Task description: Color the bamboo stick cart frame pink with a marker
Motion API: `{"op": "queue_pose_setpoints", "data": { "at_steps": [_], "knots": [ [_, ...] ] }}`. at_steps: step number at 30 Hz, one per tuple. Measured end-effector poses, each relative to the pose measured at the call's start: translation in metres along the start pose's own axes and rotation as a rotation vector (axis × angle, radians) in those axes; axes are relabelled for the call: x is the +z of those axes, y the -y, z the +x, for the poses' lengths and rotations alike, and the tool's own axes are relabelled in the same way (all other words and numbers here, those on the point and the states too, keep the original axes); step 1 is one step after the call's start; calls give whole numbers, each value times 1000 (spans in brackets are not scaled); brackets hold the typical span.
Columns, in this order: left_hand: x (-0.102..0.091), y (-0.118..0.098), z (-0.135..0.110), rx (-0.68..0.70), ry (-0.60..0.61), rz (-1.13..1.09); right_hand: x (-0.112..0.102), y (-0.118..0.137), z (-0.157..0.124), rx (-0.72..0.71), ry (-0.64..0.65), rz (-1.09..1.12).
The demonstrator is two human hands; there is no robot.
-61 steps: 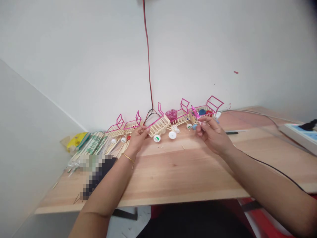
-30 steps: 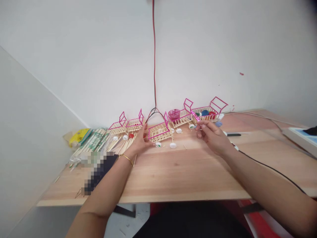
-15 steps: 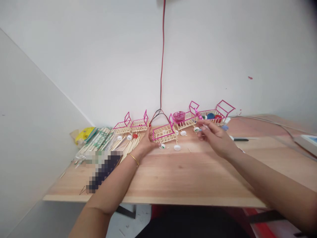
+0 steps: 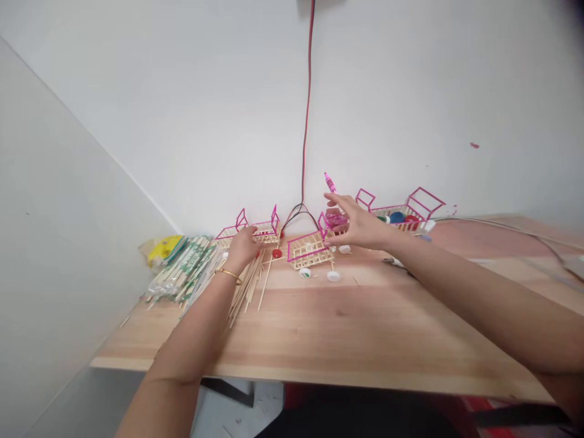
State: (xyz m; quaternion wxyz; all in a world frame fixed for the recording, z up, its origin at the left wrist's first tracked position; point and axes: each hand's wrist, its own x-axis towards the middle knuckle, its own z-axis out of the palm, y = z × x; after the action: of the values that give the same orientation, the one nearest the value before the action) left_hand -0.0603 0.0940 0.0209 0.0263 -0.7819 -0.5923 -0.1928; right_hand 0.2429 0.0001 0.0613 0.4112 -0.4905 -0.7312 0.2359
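My left hand [image 4: 241,246] reaches to the left stick cart [image 4: 260,231], a small frame of pale sticks with pink edges by the wall. Its fingers curl at the cart's near left end, above loose wooden sticks [image 4: 249,283]. My right hand [image 4: 358,226] hovers behind the middle stick cart [image 4: 308,248]. It pinches a pink marker [image 4: 329,181] that points up, and its other fingers are spread. A red cap [image 4: 276,253] lies between the two carts. White caps [image 4: 333,276] lie in front of the middle cart.
A third cart [image 4: 406,214] with coloured caps stands at the back right, beside a pink cup [image 4: 335,219]. Wrapped chopstick packs [image 4: 182,267] and a yellow packet [image 4: 164,248] lie at the left. A red-black wire [image 4: 308,121] hangs down the wall. The wooden table [image 4: 347,340] ends near me.
My left hand let go of the middle cart and moved left to the left cart. My right hand rose and shifted left, the marker now pointing up. The view turned left.
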Motion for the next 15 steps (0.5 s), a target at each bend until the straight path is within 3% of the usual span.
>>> {"op": "queue_pose_setpoints", "data": {
  "at_steps": [8, 15],
  "knots": [
    [5, -4, 13, 82, 101, 171, 8, -14, 14, -37, 126, 29],
    [2, -2, 14, 126, 99, 202, 14, -17, 19, -31, 94, 76]
  ]
}}
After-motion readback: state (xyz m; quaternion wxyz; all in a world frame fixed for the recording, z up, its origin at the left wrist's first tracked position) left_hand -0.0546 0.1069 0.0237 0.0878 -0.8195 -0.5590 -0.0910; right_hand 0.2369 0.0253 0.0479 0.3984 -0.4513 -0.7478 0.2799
